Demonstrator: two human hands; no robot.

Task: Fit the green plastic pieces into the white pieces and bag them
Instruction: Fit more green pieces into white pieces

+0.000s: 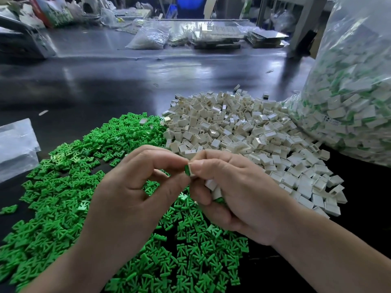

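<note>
A wide heap of green plastic pieces (63, 187) covers the near left of the dark table. A heap of white box-shaped pieces (243, 127) lies to its right. Above the green heap, my left hand (135, 187) pinches a green piece (187, 169) between thumb and forefinger, end to end with a white piece (192, 168) pinched by my right hand (230, 193). The two pieces meet. More white pieces (213, 188) sit tucked under the curled fingers of my right hand. A big clear bag (349, 98) of fitted green-and-white pieces stands at the right.
A flat clear plastic bag (17, 144) lies at the left edge. The dark table (127, 81) stretches away behind the heaps. At its far side lie smaller bags of parts (150, 39), stacked trays (218, 37) and clutter.
</note>
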